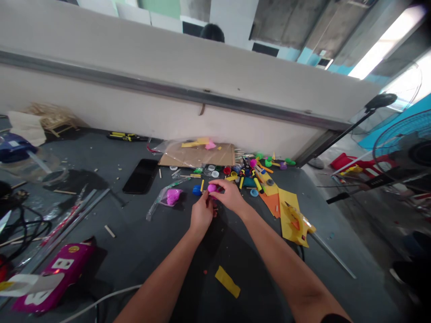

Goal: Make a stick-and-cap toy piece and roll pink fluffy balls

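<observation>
a small magenta piece is pinched between the closed fingers of the left hand and the right hand, held just above a dark work table. a blue bottle cap is lying just beside the left hand, and a clear plastic bag of magenta clay is placed nearby. a scattered heap of coloured caps and craft scraps is spread just beyond the hands, with a yellow card sheet to the right.
</observation>
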Demonstrator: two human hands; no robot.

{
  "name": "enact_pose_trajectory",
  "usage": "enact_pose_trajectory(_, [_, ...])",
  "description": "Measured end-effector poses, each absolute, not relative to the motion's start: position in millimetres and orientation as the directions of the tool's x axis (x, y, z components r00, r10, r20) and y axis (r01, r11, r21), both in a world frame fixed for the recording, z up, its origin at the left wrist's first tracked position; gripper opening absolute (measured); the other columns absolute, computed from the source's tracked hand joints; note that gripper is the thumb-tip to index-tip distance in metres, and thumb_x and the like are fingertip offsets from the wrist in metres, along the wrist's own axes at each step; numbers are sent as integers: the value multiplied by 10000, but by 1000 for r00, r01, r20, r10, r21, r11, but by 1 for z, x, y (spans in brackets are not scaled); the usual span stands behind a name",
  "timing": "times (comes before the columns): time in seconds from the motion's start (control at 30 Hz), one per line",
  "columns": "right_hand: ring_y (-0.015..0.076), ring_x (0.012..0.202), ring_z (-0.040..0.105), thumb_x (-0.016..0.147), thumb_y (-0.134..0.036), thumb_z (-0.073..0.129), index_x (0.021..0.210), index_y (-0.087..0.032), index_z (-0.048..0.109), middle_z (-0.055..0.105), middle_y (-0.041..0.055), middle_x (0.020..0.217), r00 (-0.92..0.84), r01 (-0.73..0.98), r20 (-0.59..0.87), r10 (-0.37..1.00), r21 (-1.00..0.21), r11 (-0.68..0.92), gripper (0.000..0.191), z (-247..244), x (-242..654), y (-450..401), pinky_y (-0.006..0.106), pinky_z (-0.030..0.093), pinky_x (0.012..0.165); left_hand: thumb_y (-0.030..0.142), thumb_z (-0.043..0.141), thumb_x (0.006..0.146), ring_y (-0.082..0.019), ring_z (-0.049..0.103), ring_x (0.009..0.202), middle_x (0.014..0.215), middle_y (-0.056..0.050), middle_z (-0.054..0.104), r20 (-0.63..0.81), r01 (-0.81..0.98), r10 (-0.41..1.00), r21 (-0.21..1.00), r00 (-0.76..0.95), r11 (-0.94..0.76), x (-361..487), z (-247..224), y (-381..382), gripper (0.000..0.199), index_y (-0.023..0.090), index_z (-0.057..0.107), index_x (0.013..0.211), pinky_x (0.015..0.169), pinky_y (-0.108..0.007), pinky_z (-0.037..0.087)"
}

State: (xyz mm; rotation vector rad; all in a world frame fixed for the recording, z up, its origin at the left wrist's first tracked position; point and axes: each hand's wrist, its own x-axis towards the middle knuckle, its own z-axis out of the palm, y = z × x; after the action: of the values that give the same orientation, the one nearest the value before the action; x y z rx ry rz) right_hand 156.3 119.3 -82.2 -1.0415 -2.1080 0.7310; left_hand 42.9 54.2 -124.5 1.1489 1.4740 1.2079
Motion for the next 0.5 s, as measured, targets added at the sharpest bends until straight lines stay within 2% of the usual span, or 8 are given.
enact_pose_trajectory(0.3, [173,883,603,719,-161,624,1035,-229,637,664,25,980,-444,428,315,839,-748,508,324,-80,156,119,302,483,783,227,441,837,-105,553,411,653,12,593,-100,89,976,989,-193,119,43,-128,56,408,204,492,1242,419,-202,439])
enact_pose_trajectory(0.5, [162,870,612,738,-226,621,1047,-230,623,655,24,1021,-309,309,275,911,-876,369,309,-77,162,118,287,494,754,270,445,849,-99,547,422,674,13,575,-117,19,970,992,-212,123,44,-128,54,441,194,448,1283,430,-212,455])
